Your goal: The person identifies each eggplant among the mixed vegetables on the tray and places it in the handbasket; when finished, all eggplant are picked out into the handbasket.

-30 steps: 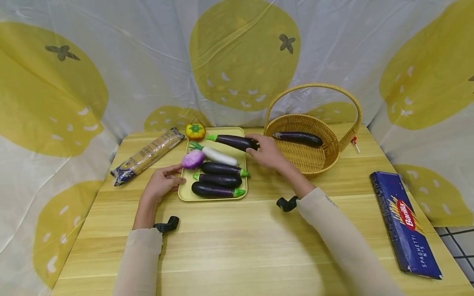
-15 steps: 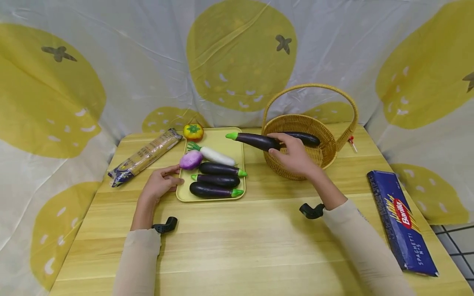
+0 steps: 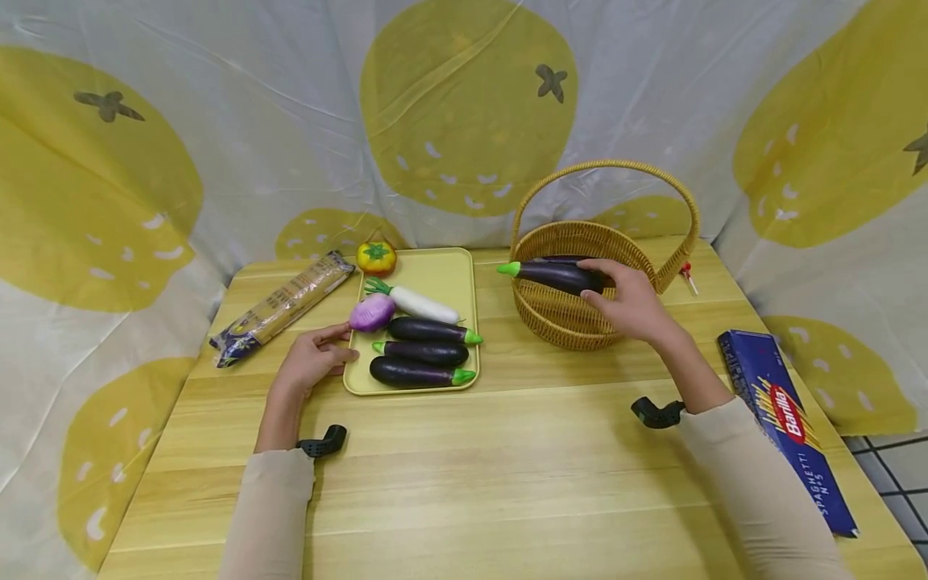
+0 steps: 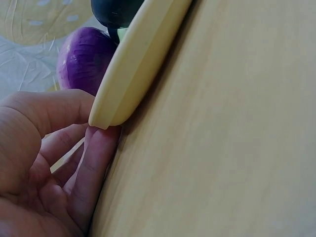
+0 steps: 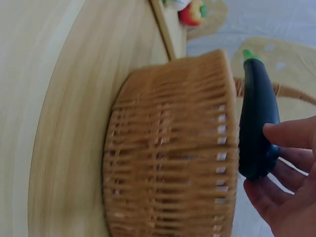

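Fingers [image 5: 291, 133] of the right hand [image 3: 629, 304] hold a green-stemmed eggplant [image 3: 557, 276] by its blunt end, and that grasp has just brought it across to the wicker basket [image 3: 561, 326]. It now hangs over the basket's opening, the green tip reaching past the left rim; whether it touches the rim is unclear. By my reading, the crossing is nearly complete, but the eggplant has not been let go. Beneath it, another eggplant [image 3: 564, 259] lies in the basket, mostly hidden. The left hand [image 3: 312, 360] pinches the edge of the yellow tray [image 3: 442, 264], which rests on the desk [image 3: 507, 483]. Three eggplants [image 3: 428, 353], a white radish [image 3: 428, 305] and a purple vegetable [image 3: 373, 312] are on the tray.

A second ago, the carried eggplant was over the tray's far end; half a second ago it bridged the gap between tray and basket. Since then the right sleeve [image 3: 754, 467] has moved over part of the blue spaghetti box [image 3: 793, 415]. The left hand's hold is unchanged.
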A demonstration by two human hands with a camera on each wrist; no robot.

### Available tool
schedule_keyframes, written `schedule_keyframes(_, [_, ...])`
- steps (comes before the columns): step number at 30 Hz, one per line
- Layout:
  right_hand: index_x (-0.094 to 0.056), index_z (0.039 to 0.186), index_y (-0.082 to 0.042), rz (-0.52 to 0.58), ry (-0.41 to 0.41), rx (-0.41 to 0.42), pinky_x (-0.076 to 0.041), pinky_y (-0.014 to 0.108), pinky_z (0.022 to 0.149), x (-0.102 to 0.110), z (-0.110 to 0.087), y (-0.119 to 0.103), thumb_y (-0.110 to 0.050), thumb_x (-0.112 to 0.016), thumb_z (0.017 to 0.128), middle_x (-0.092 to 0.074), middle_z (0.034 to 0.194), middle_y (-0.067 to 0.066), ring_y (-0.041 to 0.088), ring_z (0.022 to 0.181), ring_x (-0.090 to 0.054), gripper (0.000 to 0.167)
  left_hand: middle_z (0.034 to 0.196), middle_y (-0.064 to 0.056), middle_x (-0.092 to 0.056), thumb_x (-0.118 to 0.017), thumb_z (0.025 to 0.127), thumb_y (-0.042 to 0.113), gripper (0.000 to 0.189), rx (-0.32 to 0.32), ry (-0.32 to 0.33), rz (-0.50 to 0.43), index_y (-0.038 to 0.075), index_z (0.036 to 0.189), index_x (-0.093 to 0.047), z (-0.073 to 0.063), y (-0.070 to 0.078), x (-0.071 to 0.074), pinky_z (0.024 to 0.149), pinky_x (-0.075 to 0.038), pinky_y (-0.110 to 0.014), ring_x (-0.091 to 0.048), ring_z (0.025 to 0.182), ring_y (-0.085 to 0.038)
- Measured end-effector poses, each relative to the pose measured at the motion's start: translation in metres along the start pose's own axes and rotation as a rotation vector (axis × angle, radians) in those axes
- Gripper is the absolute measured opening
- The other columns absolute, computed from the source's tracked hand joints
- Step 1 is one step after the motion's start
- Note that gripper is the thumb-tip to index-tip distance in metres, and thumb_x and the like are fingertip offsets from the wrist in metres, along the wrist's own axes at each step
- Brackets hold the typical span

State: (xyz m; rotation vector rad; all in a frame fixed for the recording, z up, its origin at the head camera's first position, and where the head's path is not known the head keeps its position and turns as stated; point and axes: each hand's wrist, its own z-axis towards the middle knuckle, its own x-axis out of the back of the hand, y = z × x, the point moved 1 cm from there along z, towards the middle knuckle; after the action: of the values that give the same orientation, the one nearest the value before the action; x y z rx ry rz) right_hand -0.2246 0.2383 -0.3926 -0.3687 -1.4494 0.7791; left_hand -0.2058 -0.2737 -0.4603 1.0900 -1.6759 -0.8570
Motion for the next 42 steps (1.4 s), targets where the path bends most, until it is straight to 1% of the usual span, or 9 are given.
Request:
schedule_keyframes(5, [-0.053, 0.149, -0.008, -0.021, -0.041, -0.052, -0.047, 0.050, 0.088, 0.005, 0.004, 0.018, -0.013, -0.063, 0.102, -0.055, 0.145, 0.023, 0.039, 0.114, -0.059, 0.048, 0.146, -0.020, -0.050, -0.076, 0.092, 0.007, 0.070, -0.012, 0.008, 0.011, 0.009, 0.155, -0.046, 0.011, -0.016, 0.002, 0.073, -0.061, -0.022, -0.063, 0.085, 0.001])
schedule_keyframes(8, [-0.053, 0.149, -0.006, -0.045, -0.054, -0.059, -0.044, 0.045, 0.077, 0.005, 0.008, 0.025, -0.013, -0.063, 0.103, -0.056, 0.143, 0.026, 0.033, 0.088, -0.059, 0.048, 0.145, -0.018, -0.051, -0.077, 0.091, 0.008, 0.070, -0.019, 0.015, 0.016, 0.011, 0.155, -0.047, 0.013, -0.020, 0.002, 0.074, -0.061, -0.023, -0.064, 0.086, 0.001])
schedule_keyframes(11, [-0.053, 0.147, -0.002, -0.070, -0.054, -0.060, -0.040, 0.041, 0.066, 0.003, 0.012, 0.032, -0.010, -0.063, 0.101, -0.059, 0.136, 0.028, 0.026, 0.062, -0.044, 0.048, 0.143, -0.017, -0.052, -0.078, 0.090, 0.008, 0.071, -0.018, 0.019, 0.013, 0.012, 0.155, -0.048, 0.012, -0.020, 0.001, 0.074, -0.062, -0.024, -0.064, 0.087, 0.000])
schedule_keyframes(14, [-0.054, 0.145, 0.003, -0.091, -0.064, -0.060, -0.050, 0.050, 0.077, 0.000, 0.018, 0.039, -0.008, -0.063, 0.100, -0.056, 0.138, 0.031, 0.037, 0.077, -0.058, 0.048, 0.143, -0.017, -0.053, -0.078, 0.090, 0.008, 0.071, -0.018, 0.018, 0.011, 0.012, 0.155, -0.048, 0.012, -0.019, 0.001, 0.074, -0.062, -0.024, -0.065, 0.087, -0.001])
schedule_keyframes(15, [-0.054, 0.145, 0.003, -0.099, -0.070, -0.063, -0.052, 0.054, 0.087, -0.001, 0.020, 0.041, -0.007, -0.063, 0.099, -0.055, 0.140, 0.032, 0.042, 0.092, -0.062, 0.047, 0.143, -0.017, -0.053, -0.078, 0.090, 0.008, 0.071, -0.018, 0.021, 0.009, 0.012, 0.154, -0.049, 0.012, -0.019, 0.001, 0.074, -0.062, -0.024, -0.065, 0.087, -0.001])
schedule_keyframes(18, [-0.053, 0.145, 0.004, -0.122, -0.095, -0.070, -0.037, 0.064, 0.113, -0.004, 0.029, 0.046, -0.008, -0.062, 0.101, -0.047, 0.149, 0.032, 0.050, 0.138, -0.044, 0.047, 0.144, -0.018, -0.052, -0.078, 0.090, 0.009, 0.071, -0.026, 0.028, 0.017, 0.011, 0.155, -0.049, 0.011, -0.019, 0.002, 0.075, -0.061, -0.023, -0.064, 0.087, 0.000])
schedule_keyframes(19, [-0.052, 0.146, 0.004, -0.126, -0.104, -0.076, -0.034, 0.065, 0.116, -0.005, 0.032, 0.047, -0.008, -0.061, 0.101, -0.046, 0.150, 0.033, 0.051, 0.141, -0.039, 0.047, 0.144, -0.019, -0.052, -0.078, 0.090, 0.009, 0.070, -0.028, 0.031, 0.020, 0.011, 0.154, -0.049, 0.011, -0.019, 0.002, 0.075, -0.061, -0.023, -0.064, 0.087, 0.000])
schedule_keyframes(31, [-0.047, 0.150, 0.004, -0.142, -0.153, -0.136, -0.028, 0.068, 0.118, -0.012, 0.047, 0.057, -0.008, -0.057, 0.103, -0.039, 0.155, 0.032, 0.052, 0.146, -0.031, 0.049, 0.144, -0.018, -0.053, -0.077, 0.091, 0.009, 0.072, -0.027, 0.025, 0.027, 0.010, 0.156, -0.047, 0.014, -0.022, 0.003, 0.077, -0.062, -0.024, -0.065, 0.091, -0.001])
schedule_keyframes(42, [-0.051, 0.147, 0.002, -0.095, -0.069, -0.092, -0.040, 0.063, 0.111, -0.009, 0.038, 0.044, -0.021, -0.061, 0.104, -0.049, 0.148, 0.028, 0.048, 0.136, -0.046, 0.050, 0.147, -0.022, -0.050, -0.076, 0.090, 0.005, 0.072, -0.003, 0.013, 0.000, 0.008, 0.156, -0.046, 0.007, -0.012, 0.001, 0.075, -0.061, -0.023, -0.063, 0.087, 0.001])
